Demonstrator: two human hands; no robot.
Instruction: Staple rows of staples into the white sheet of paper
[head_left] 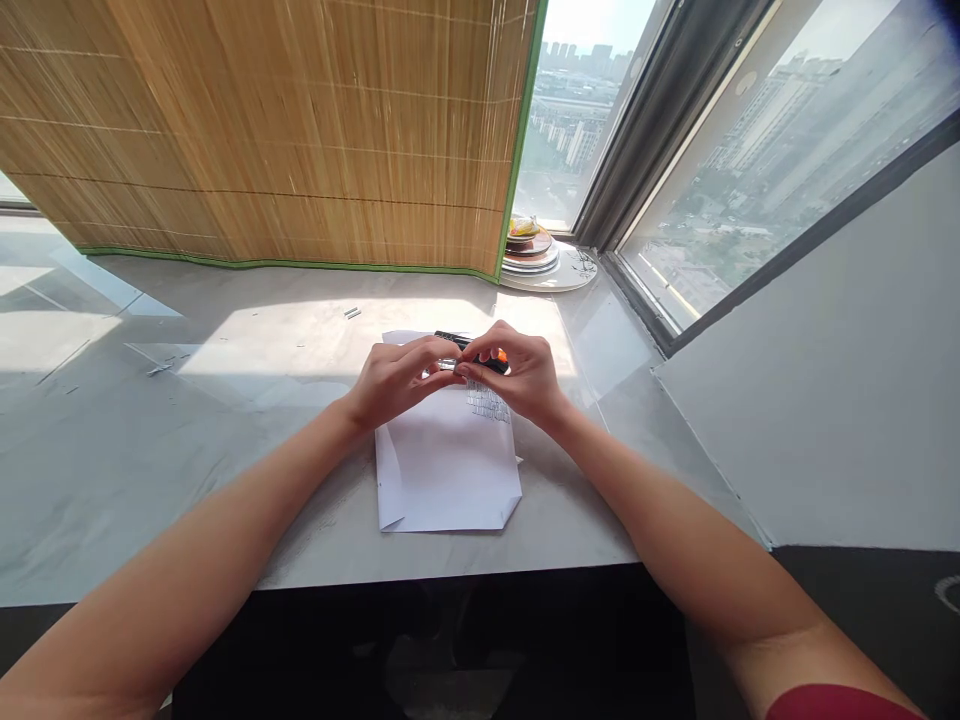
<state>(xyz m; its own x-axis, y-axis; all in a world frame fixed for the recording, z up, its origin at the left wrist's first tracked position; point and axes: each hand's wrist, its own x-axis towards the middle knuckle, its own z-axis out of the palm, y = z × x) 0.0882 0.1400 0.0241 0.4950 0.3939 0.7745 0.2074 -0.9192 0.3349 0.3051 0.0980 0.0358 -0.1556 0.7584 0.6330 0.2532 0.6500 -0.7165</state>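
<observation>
My left hand point(401, 378) and my right hand point(521, 372) meet above a sheet of white paper point(446, 470) lying on the grey stone sill point(150, 450). Between them sits a black stapler point(459, 342) with an orange part point(499, 356). The fingers of both hands are curled around it, pinching at its middle. A cluster of silver staples point(487, 402) lies on the paper just below my right hand. The paper's lower corners are folded. Most of the stapler is hidden by my fingers.
A bamboo blind point(285, 130) with green edging hangs behind the sill. A stack of plates point(536, 258) stands at the window corner. Loose staple strips point(352, 313) and small bits point(160, 369) lie on the sill to the left. A grey wall point(825, 400) bounds the right.
</observation>
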